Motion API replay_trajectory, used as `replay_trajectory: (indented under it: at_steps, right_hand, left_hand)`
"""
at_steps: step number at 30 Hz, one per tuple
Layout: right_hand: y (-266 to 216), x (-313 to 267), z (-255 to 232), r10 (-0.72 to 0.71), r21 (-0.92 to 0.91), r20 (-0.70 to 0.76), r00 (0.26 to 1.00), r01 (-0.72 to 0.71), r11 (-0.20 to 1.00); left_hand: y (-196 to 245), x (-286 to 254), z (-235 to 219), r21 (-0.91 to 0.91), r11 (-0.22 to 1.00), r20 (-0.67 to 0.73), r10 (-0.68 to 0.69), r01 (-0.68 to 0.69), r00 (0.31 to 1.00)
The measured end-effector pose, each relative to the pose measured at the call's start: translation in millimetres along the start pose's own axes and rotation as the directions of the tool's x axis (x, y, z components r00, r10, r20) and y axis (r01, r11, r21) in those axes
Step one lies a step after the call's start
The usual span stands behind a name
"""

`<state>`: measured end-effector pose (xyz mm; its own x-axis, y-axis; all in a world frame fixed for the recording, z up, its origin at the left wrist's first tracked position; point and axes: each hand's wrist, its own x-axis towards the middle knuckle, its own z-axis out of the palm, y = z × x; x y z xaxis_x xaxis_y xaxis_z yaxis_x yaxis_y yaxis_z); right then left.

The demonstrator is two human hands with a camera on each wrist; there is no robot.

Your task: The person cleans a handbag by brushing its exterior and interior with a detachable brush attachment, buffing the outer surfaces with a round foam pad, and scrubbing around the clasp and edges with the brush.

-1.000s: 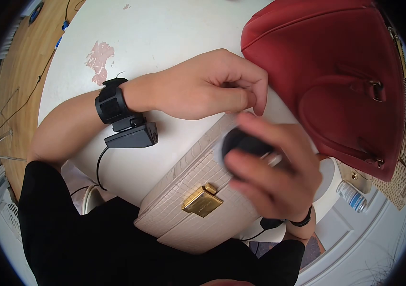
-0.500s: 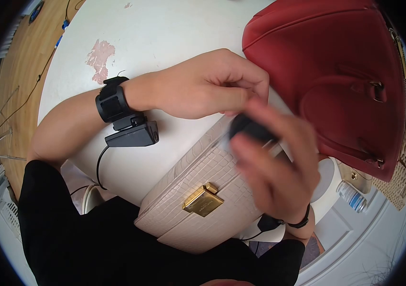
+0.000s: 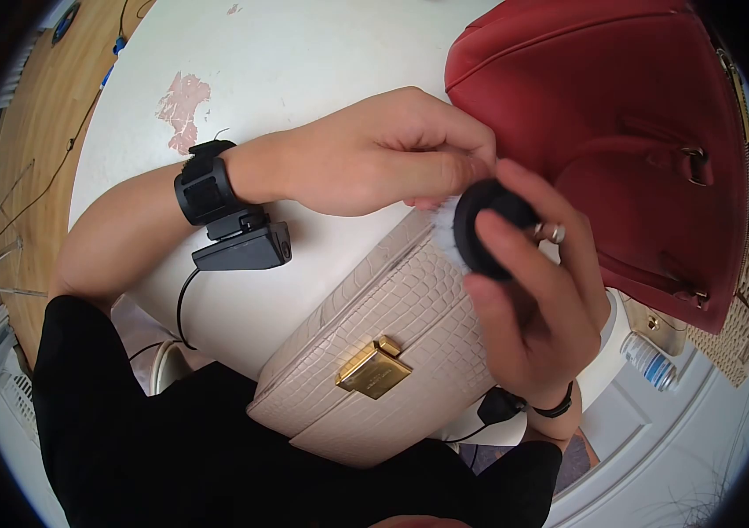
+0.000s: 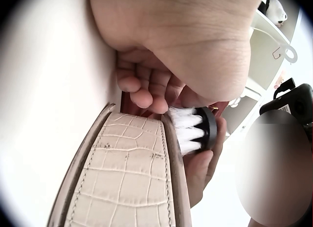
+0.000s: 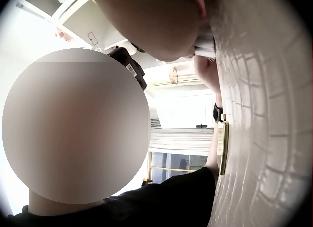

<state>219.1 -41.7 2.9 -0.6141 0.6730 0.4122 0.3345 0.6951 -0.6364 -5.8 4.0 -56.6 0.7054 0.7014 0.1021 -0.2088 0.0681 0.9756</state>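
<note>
A beige crocodile-patterned handbag [image 3: 418, 290] with a gold clasp [image 3: 374, 371] leans between the lap and the table edge. My left hand [image 3: 379, 163] grips its far end, fingers curled at the corner in the left wrist view. My right hand [image 3: 546, 304], wearing a ring, holds a round brush with a black back [image 3: 469, 227] and white bristles [image 4: 186, 120]. Those bristles meet the bag's front edge close to the left fingertips. In the right wrist view the bag's front panel [image 5: 259, 119] fills the right side; the brush is mostly hidden by the hand there.
A large red handbag [image 3: 524, 97] lies on the white table [image 3: 304, 53] at the far right. Beside it are a woven straw bag [image 3: 744, 348] and a small blue-and-white can [image 3: 649, 361]. A cable [image 3: 182, 308] runs from the left wrist camera past the table edge.
My right hand has moved the brush up and rightward over the bag's front, nearer the left hand, and tilted it so the bristles show. The left hand and bag stay nearly still.
</note>
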Motion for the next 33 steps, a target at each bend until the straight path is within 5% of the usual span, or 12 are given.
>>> replay_trajectory:
  at_steps: [5, 7, 9, 14, 15, 17, 21, 26, 31, 33]
  right_hand:
    - [-8, -1, 4, -0.140, 0.314, 0.207, 0.968, 0.069, 0.947]
    - [-6, 2, 1, -0.115, 0.297, 0.220, 0.969, 0.045, 0.954]
    - [0, 1, 0, -0.089, 0.020, 0.059, 0.994, 0.088, 0.996]
    - [-3, -4, 1, 0.125, -0.018, -0.048, 0.991, -0.126, 0.992]
    - [-7, -3, -1, 0.127, -0.018, -0.050, 0.991, -0.128, 0.992]
    - [-14, -1, -4, 0.010, 0.204, 0.191, 0.982, -0.050, 0.978]
    - [-12, -1, 4, -0.074, 0.251, 0.217, 0.973, 0.018, 0.968]
    - [1, -6, -2, 0.083, 0.021, 0.021, 0.996, -0.083, 0.996]
    - [-8, -5, 3, 0.058, 0.091, -0.007, 0.998, -0.057, 0.994]
    - [-15, -2, 5, -0.077, 0.229, 0.160, 0.984, 0.039, 0.973]
  left_hand:
    - [2, 1, -1, -0.009, 1.000, 0.050, -0.018, 0.018, 0.999]
    - [-1, 0, -1, 0.005, 1.000, 0.052, -0.023, 0.023, 0.998]
    - [-6, 1, -1, 0.030, 0.999, 0.035, 0.037, -0.038, 0.999]
    - [0, 1, -1, 0.006, 1.000, 0.027, 0.006, -0.007, 1.000]
    - [1, 1, -2, 0.044, 0.999, 0.039, 0.002, -0.004, 0.999]
    - [1, 2, -1, 0.026, 1.000, 0.042, 0.003, -0.004, 0.999]
    - [3, 1, -1, 0.032, 0.999, 0.044, -0.003, 0.002, 0.999]
    - [-2, 1, -3, 0.054, 0.998, 0.035, 0.024, -0.026, 0.999]
    - [0, 1, -1, 0.029, 0.999, 0.034, 0.033, -0.034, 0.999]
    - [2, 1, 1, 0.050, 0.999, 0.029, 0.006, -0.007, 1.000]
